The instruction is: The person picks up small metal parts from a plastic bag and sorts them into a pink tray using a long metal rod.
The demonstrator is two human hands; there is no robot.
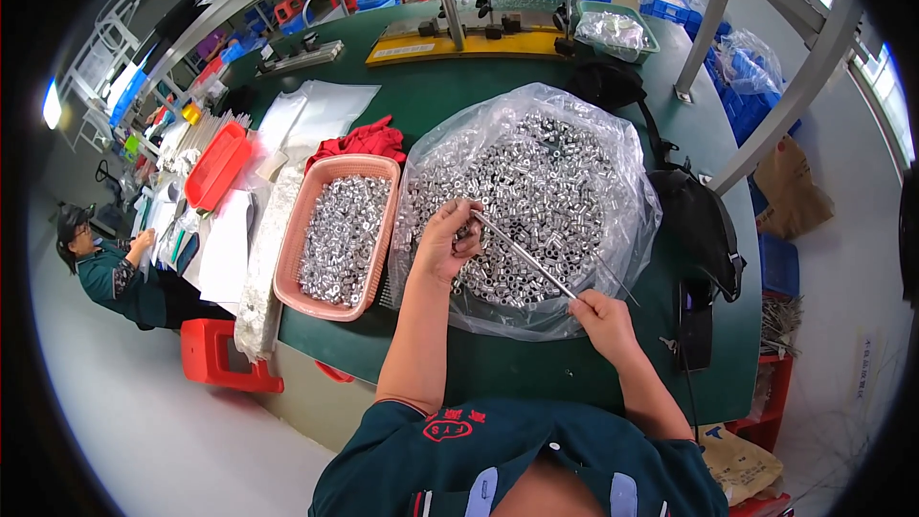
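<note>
A slender silver metal rod (525, 255) slants across a heap of small shiny metal sleeves (536, 191). My right hand (607, 324) is closed around its near end. At the far end, my left hand (452, 241) has its fingers curled in, thumb and fingertips pressed together at the tip. Whatever lies inside those left fingers is too small to make out. The sleeves fill a wide clear plastic bag (517, 324), spread open on the green table. A thin wire (617, 280) sticks out over the bag's right side, near my right hand.
Left of the bag stands a pink basket (287, 268) of similar metal pieces, with a red cloth (359, 143) behind it. A black bag (694, 225) lies on the right. A yellow-based fixture (412, 46) stands at the back. A co-worker (120, 273) sits far left.
</note>
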